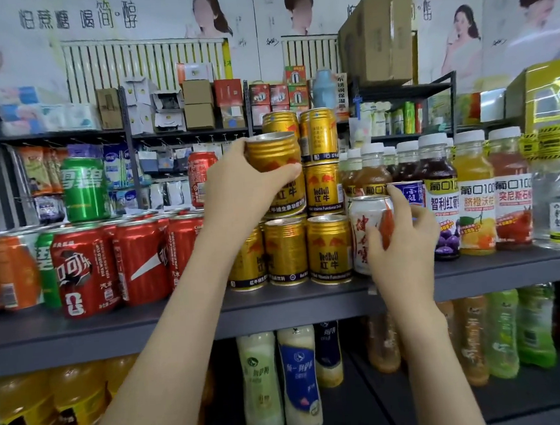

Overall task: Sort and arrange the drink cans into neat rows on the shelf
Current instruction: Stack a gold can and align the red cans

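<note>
Gripping a tilted gold can point(272, 154), the left hand point(240, 188) should level it before seating it on the gold stack point(323, 188); the right hand point(405, 246) clasps a white can point(367, 232) on the shelf point(179, 317).

Postered wall point(156, 24), white radiator point(143, 63), black rack point(403, 89)

The gold cans point(328, 252) are marked with red bulls and dark blue bands. The cola cans point(142, 263) are printed red with white script.
</note>
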Demonstrator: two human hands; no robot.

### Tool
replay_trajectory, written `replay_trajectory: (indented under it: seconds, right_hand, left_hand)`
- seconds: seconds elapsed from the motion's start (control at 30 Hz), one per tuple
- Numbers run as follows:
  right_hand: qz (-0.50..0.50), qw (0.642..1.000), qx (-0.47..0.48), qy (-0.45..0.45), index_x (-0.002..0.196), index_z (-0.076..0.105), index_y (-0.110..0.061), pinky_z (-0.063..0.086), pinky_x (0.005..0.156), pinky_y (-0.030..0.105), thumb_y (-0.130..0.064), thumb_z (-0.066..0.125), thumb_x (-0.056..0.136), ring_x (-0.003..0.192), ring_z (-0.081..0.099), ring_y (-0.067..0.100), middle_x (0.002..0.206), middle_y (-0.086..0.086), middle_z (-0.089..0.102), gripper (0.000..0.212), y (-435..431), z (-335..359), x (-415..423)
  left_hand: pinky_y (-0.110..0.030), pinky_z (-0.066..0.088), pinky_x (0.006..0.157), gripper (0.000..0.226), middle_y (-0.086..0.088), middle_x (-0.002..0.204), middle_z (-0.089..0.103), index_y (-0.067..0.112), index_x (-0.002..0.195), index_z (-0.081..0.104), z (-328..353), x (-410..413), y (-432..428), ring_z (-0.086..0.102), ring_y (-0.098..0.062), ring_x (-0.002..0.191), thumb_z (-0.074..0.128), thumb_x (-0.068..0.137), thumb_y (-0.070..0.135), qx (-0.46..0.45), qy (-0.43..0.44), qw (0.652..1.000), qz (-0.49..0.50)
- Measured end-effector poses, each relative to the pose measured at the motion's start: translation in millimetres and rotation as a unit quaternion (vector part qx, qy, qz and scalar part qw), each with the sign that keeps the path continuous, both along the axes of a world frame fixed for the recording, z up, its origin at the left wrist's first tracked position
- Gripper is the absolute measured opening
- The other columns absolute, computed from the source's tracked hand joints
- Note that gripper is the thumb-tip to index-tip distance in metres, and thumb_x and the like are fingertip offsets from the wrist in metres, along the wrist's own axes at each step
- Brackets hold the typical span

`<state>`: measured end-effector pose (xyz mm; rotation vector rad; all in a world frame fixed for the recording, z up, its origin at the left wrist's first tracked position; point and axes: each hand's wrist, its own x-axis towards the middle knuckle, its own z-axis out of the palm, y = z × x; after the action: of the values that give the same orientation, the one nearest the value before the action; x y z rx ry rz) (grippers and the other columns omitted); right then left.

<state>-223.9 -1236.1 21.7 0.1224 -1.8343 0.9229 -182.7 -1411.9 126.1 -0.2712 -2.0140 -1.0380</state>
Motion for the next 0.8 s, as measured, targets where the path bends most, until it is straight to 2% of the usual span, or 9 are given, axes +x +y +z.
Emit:
replay_trajectory:
  seconds: [0.13, 0.3, 0.4, 0.47, 0.63, 0.73, 0.8]
  right_hand:
    - [0.007, 0.999, 0.025, -0.026, 0.145, 0.033, -0.024, 0.034, 0.097, 0.042, -0.018, 0.057, 0.092, 0.119, 0.031, 0.030, 0.130, 0.016, 0.037, 0.059, 3, -3, -9]
    - [-0.017, 0.998, 0.050, -0.038, 0.147, 0.031, -0.025, 0.034, 0.096, 0.042, -0.023, 0.063, 0.087, 0.116, 0.029, 0.028, 0.131, 0.015, 0.036, 0.068, 4, -5, -11]
    - [-0.028, 0.997, 0.058, -0.048, 0.146, 0.030, -0.025, 0.033, 0.096, 0.041, -0.023, 0.067, 0.084, 0.115, 0.029, 0.027, 0.132, 0.016, 0.036, 0.072, 3, -5, -11]
    - [-0.036, 0.995, 0.066, -0.060, 0.144, 0.030, -0.024, 0.032, 0.096, 0.041, -0.022, 0.067, 0.083, 0.115, 0.030, 0.030, 0.133, 0.017, 0.036, 0.072, 1, -4, -11]
    - [-0.019, 0.997, 0.057, -0.046, 0.140, 0.032, -0.015, 0.035, 0.096, 0.044, -0.015, 0.065, 0.084, 0.119, 0.038, 0.036, 0.136, 0.020, 0.039, 0.065, -3, 0, -10]
    - [0.027, 0.999, 0.032, -0.014, 0.134, 0.033, -0.014, 0.042, 0.088, 0.035, -0.015, 0.067, 0.084, 0.119, 0.045, 0.029, 0.135, 0.012, 0.042, 0.061, -2, 3, -5]
    - [0.051, 0.999, 0.002, -0.001, 0.130, 0.035, -0.015, 0.043, 0.081, 0.029, -0.015, 0.070, 0.083, 0.116, 0.049, 0.025, 0.132, 0.008, 0.045, 0.059, 0, 5, 1]
  left_hand:
    - [-0.020, 0.048, 0.066, 0.039, 0.014, 0.088, 0.061, 0.026, 0.101, 0.058, 9, -27, 2, 0.057, 0.000, 0.076, 0.076, 0.072, 0.045, -0.054, -0.044, 0.997, 0.020]
    - [-0.025, 0.046, 0.066, 0.043, 0.008, 0.090, 0.062, 0.021, 0.100, 0.055, 1, -52, 1, 0.060, -0.011, 0.082, 0.076, 0.071, 0.045, -0.053, -0.100, 0.993, 0.026]
    - [-0.025, 0.041, 0.067, 0.044, 0.008, 0.094, 0.056, 0.022, 0.103, 0.052, -3, -55, 1, 0.054, -0.011, 0.084, 0.074, 0.074, 0.046, -0.039, -0.108, 0.993, 0.020]
    - [-0.026, 0.039, 0.071, 0.053, 0.008, 0.098, 0.051, 0.018, 0.115, 0.050, -4, -53, 2, 0.050, -0.011, 0.090, 0.072, 0.076, 0.047, -0.039, -0.111, 0.993, 0.017]
    - [-0.033, 0.047, 0.082, 0.075, -0.003, 0.123, 0.056, 0.014, 0.137, 0.033, -15, -54, 5, 0.055, -0.020, 0.106, 0.068, 0.080, 0.048, -0.042, -0.107, 0.993, 0.022]
    - [-0.041, 0.042, 0.097, 0.085, -0.008, 0.139, 0.044, 0.013, 0.144, 0.023, -21, -51, 9, 0.046, -0.026, 0.124, 0.068, 0.080, 0.047, -0.057, -0.096, 0.993, 0.049]
    - [-0.040, 0.035, 0.105, 0.087, -0.011, 0.148, 0.030, 0.013, 0.148, 0.016, -28, -44, 14, 0.034, -0.027, 0.134, 0.065, 0.083, 0.045, -0.060, -0.085, 0.992, 0.068]
